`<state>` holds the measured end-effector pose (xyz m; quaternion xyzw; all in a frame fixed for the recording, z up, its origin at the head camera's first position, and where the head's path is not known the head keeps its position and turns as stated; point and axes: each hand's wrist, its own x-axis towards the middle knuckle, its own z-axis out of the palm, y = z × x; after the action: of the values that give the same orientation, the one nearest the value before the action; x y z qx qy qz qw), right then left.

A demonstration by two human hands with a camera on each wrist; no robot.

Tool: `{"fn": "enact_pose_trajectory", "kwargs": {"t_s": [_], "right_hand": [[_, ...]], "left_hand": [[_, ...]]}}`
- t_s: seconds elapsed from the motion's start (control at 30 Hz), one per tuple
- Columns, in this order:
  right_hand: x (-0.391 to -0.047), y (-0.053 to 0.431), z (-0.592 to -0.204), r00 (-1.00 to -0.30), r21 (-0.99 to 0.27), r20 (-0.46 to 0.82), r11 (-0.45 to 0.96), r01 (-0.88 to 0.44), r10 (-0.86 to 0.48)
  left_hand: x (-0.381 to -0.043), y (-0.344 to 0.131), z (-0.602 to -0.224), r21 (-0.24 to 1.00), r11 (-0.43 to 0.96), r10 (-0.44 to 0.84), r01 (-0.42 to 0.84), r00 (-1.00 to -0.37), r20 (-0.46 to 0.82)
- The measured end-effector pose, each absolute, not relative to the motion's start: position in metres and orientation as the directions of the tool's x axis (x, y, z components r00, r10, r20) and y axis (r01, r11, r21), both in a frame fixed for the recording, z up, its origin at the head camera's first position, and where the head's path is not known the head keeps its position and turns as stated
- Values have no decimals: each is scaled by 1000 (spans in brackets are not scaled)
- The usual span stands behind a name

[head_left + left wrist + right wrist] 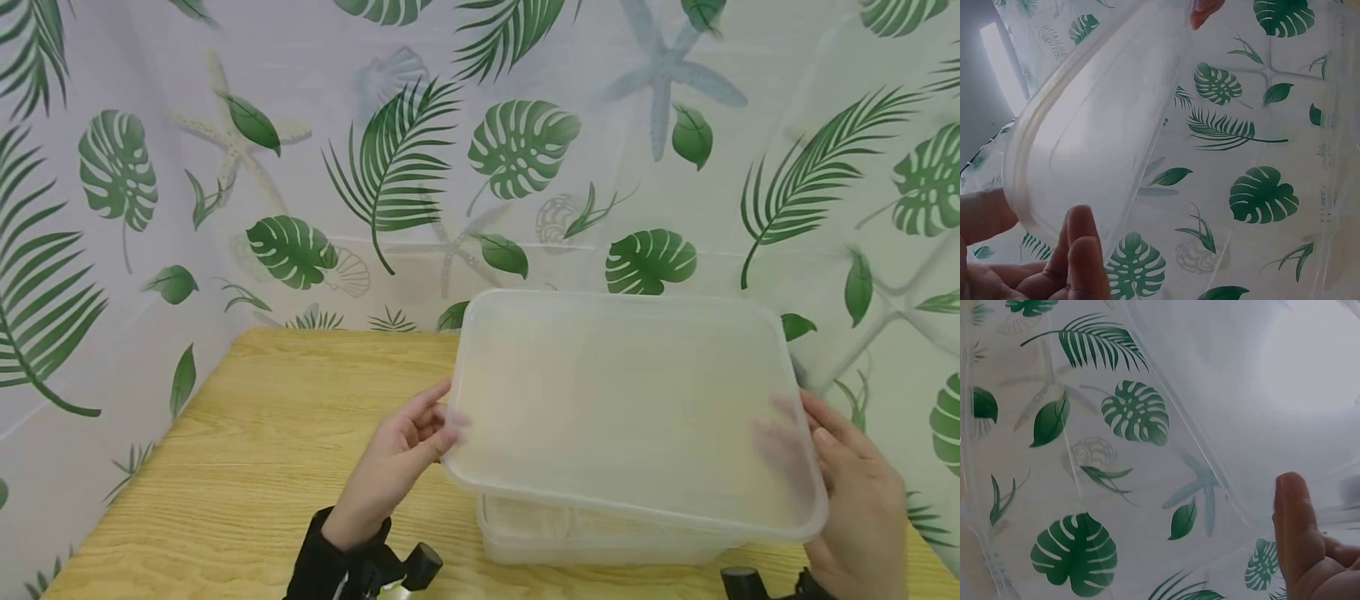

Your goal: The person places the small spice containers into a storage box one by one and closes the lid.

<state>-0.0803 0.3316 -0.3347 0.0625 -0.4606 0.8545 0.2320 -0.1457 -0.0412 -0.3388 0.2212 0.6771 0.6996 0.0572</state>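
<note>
A translucent white plastic lid (630, 400), rectangular with rounded corners, is held tilted above a clear plastic container (600, 547). My left hand (390, 467) pinches the lid's left edge, thumb in front and fingertips showing faintly through the plastic. On the opposite edge, my right hand (862, 487) grips it with fingers behind. The container stands on the table, mostly hidden by the lid; what is inside cannot be made out. In the left wrist view, fingers (1085, 250) lie against the lid's surface. The right wrist view has a finger (1297, 519) by a lid corner.
A wood-grain table (300, 433) extends left of the container. Behind it hangs a white sheet (570, 75) printed with green leaves, starfish and shells, which also runs along the left side. A bright tube light (1004, 69) glows in the left wrist view.
</note>
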Motion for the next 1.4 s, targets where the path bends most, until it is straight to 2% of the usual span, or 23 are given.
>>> {"fn": "enact_pose_trajectory", "kwargs": {"t_s": [0.13, 0.23, 0.37, 0.53, 0.67, 0.97, 1.27, 1.4], "right_hand": [[-81, 343, -341, -871, -811, 420, -326, -486, 253], [-83, 351, -347, -871, -868, 467, -107, -484, 152], [-87, 363, -353, -910, -885, 415, 236, -402, 4], [-94, 374, -360, -950, -819, 297, 485, -306, -97], [-99, 377, -366, -963, -777, 229, 568, -271, -146], [-108, 389, -376, -973, -802, 48, 571, -172, -226], [-113, 395, -382, -937, -792, -110, 599, -119, -332], [-114, 398, -385, -926, -768, -129, 627, -133, -354]], "left_hand": [[-148, -41, -343, 959, 70, 461, 274, -861, 213], [-149, -39, -346, 935, 153, 480, 319, -851, 212], [-151, -36, -350, 920, 208, 479, 332, -855, 200], [-154, -33, -355, 903, 267, 483, 338, -857, 179], [-158, -30, -361, 898, 300, 490, 322, -860, 144], [-167, -21, -376, 859, 412, 498, 305, -864, 68], [-169, -20, -381, 784, 532, 498, 320, -867, 16], [-169, -18, -384, 769, 564, 497, 302, -867, -24]]}}
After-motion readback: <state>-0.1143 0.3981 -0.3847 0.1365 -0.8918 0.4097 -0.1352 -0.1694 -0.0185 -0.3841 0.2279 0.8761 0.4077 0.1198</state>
